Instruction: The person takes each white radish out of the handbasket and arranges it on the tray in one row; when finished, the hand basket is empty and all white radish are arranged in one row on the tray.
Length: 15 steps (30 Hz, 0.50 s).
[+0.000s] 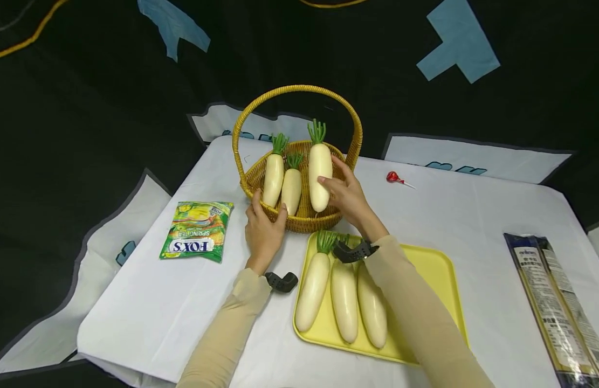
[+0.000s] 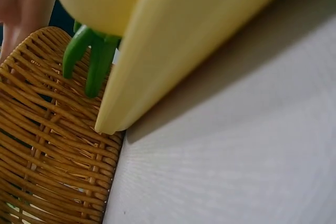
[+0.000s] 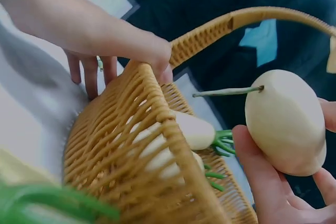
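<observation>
In the head view my right hand [image 1: 351, 199] holds a white radish [image 1: 319, 170] with a green top, upright over the right side of a wicker basket [image 1: 304, 224]. The right wrist view shows that radish [image 3: 286, 124] end-on, thumb and fingers around it and a thin root sticking out. My left hand [image 1: 265, 231] grips the basket's near left rim, thumb over the edge and fingers outside. Inside the basket lean two more radishes, one on the left [image 1: 273, 180] and a shorter one [image 1: 291, 188] beside it.
A yellow tray [image 1: 432, 275] with three radishes [image 1: 344, 302] lies in front of the basket, partly under my right forearm. Left of it is a green FOX'S candy bag [image 1: 197, 229]. A red lollipop [image 1: 392, 177] and a long plastic package [image 1: 553, 307] lie to the right.
</observation>
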Available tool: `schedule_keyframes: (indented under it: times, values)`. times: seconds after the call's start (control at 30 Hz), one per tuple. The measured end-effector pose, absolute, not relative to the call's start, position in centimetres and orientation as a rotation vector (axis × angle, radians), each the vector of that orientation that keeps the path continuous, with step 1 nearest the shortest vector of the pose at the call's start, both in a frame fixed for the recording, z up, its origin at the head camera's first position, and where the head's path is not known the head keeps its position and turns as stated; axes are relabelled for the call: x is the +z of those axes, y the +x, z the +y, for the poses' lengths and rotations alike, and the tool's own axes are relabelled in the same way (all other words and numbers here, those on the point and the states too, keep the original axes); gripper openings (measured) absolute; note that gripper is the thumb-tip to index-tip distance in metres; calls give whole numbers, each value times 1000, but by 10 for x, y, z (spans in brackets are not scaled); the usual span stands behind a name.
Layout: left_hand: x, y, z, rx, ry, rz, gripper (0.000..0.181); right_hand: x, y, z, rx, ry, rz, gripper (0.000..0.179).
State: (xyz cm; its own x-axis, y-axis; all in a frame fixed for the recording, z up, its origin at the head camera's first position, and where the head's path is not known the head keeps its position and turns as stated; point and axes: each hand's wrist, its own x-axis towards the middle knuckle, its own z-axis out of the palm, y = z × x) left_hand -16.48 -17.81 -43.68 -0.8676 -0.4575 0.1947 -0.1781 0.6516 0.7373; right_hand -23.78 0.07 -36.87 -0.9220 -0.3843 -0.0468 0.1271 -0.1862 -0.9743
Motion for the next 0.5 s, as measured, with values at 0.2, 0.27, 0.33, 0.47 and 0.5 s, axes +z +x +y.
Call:
schedule_keyframes:
  times: [0.2, 0.27, 0.33, 0.47, 0.5]
  values:
    - [-439, -164, -178, -1071, 510, -2504, 72, -365, -204, 41, -2134, -339, 1733, 62]
    - [-439, -164, -178, -1076, 505, -2502, 72, -365, -191, 57, -2117, -342, 1751, 63]
    - [-440, -165, -178, -1074, 501, -2500, 71, -367, -180, 74, -2095, -334, 1775, 64]
    - [-439, -167, -178, -1071, 486, -2489, 72, -373, -160, 101, -2049, -242, 1874, 67]
    - [-439, -167, -178, -1070, 481, -2486, 72, -375, -155, 106, -2033, -205, 1905, 67]
